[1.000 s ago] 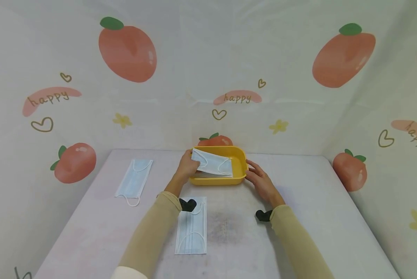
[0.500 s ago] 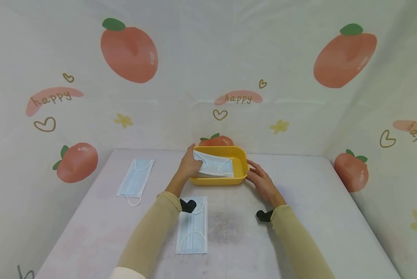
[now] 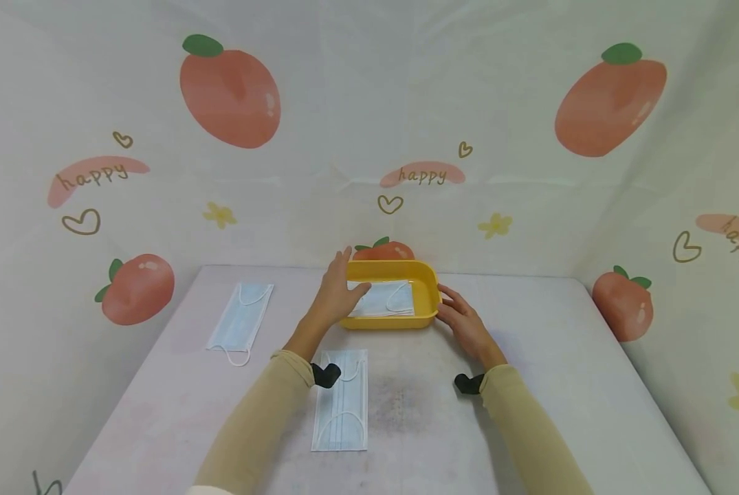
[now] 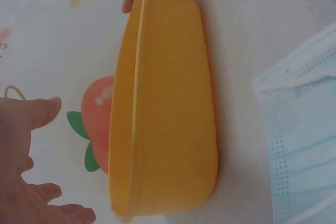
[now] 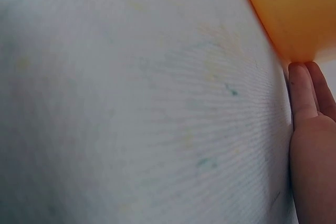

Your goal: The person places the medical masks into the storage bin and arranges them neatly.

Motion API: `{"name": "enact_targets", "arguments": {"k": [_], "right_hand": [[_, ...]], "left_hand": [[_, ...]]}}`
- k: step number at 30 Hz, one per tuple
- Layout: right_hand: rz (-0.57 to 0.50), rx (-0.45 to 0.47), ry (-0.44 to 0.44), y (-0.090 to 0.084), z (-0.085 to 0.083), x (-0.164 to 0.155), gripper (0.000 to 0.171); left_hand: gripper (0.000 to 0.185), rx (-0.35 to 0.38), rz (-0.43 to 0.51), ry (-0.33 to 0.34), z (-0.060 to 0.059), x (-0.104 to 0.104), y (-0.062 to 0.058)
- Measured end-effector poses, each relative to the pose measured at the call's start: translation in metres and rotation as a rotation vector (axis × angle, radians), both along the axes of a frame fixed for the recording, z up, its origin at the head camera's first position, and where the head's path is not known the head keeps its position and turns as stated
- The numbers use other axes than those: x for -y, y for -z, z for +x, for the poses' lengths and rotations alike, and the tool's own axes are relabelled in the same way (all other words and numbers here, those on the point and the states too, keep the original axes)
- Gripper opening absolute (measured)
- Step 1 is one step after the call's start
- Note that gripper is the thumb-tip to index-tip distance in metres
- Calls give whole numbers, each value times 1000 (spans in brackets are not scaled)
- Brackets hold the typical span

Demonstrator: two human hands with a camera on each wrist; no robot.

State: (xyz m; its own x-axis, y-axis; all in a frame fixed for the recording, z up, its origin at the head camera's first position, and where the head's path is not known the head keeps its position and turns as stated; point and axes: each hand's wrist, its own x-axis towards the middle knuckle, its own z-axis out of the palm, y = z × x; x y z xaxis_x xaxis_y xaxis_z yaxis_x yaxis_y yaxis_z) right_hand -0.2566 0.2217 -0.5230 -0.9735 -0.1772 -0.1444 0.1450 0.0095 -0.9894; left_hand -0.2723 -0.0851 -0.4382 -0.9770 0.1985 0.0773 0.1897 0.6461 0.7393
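Both my arms reach forward in tan sleeves, a black wrist mount on each. My left hand (image 3: 335, 295) is stretched out with fingers straight and spread, thumb raised, palm facing down and holding nothing. My right hand (image 3: 465, 323) lies lower, fingers extended and close together, pointing forward and a little to the left.

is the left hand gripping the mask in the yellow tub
No: in the head view the left hand is spread open over the near-left rim of the yellow tub, and the mask lies loose inside.
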Motion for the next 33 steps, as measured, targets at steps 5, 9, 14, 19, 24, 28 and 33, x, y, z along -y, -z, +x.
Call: {"name": "enact_targets", "arguments": {"k": [5,9,14,19,24,28,33], "right_hand": [[19,14,14,-1,1,0,57],[7,40,28,-1,2,0,56],[13,56,29,-2,3,1,55],[28,48,22,-2,3,-1,55],[15,39,21,-1,3,-4,55],[20,42,19,-1,3,-3,55],[11,43,10,-1,1,0,56]], "left_hand": [[91,-28,-93,3,8,5,4],[96,-30,-193,-21,13,10,12],[100,-46,-297,-37,20,17,20],[94,-50,-360,-55,26,26,27],[91,-59,-370,-88,29,36,32],[92,-57,-369,-114,33,48,33],[93,-37,-354,-146,38,64,36]]}}
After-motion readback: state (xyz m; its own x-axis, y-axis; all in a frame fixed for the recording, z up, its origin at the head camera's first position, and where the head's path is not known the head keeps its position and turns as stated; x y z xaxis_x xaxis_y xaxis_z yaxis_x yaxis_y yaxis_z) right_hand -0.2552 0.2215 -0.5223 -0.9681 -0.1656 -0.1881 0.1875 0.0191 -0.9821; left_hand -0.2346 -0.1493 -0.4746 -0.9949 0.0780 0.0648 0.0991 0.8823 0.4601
